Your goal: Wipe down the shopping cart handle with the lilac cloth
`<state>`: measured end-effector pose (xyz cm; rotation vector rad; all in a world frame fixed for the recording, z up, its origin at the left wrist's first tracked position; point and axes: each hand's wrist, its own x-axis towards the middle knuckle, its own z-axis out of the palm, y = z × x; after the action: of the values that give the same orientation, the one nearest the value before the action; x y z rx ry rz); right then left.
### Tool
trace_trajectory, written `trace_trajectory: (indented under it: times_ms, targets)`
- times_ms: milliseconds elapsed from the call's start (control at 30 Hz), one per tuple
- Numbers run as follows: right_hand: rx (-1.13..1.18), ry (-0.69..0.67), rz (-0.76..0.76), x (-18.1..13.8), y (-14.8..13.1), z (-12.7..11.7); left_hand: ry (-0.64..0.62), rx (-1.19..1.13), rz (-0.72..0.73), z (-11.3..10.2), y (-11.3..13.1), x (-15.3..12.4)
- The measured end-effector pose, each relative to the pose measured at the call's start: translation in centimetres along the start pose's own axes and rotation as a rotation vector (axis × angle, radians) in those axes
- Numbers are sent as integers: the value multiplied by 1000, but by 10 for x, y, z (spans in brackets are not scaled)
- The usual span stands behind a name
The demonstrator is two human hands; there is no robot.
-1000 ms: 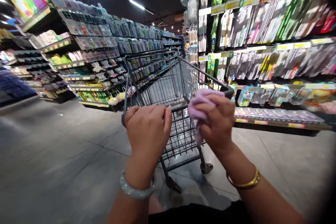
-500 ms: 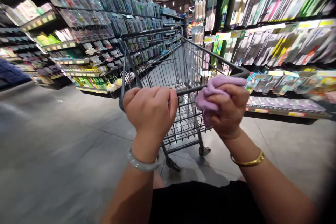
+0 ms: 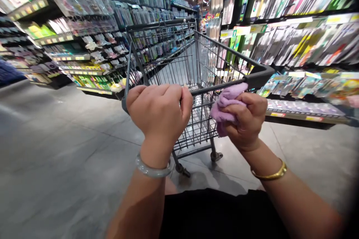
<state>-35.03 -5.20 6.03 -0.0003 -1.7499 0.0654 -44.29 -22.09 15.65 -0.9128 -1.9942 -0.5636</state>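
Handle (image 3: 209,88) of the cart (image 3: 196,134) sits in my left hand (image 3: 157,110), fingers (image 3: 186,105) curled over it. My right hand (image 3: 248,123) holds a lilac cloth (image 3: 219,112) in closed fingers beside the handle.

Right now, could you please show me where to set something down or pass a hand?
Bare floor lies between the left shelves and cart; the handle is uncovered between the left hand and cloth. Shelves on both sides are crowded.

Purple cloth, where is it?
In the head view, the purple cloth is right of centre, bunched in the right hand, just below the cart handle in the picture.
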Motion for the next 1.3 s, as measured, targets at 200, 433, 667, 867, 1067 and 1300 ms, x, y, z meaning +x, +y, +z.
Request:
trace_trajectory:
  times_ms: [200, 433, 667, 867, 1067, 1300]
  targets:
    - [18, -107, -249, -20, -25, 15, 46, 46, 70, 5, -6, -1]
    - [10, -28, 37, -3, 4, -2, 23, 46, 23, 2, -2, -1]
    - [93, -274, -346, -33, -45, 19, -14, -91, -23, 4, -7, -1]
    - [42, -172, -250, -22, -19, 9, -14, -49, -9, 5, -6, -1]
    - [42, -158, -186, -35, -28, 16, 42, 24, 60, 7, -10, -2]
    - [132, -341, -401, -66, -47, 29, -1, -58, -3, 7, -13, -1]
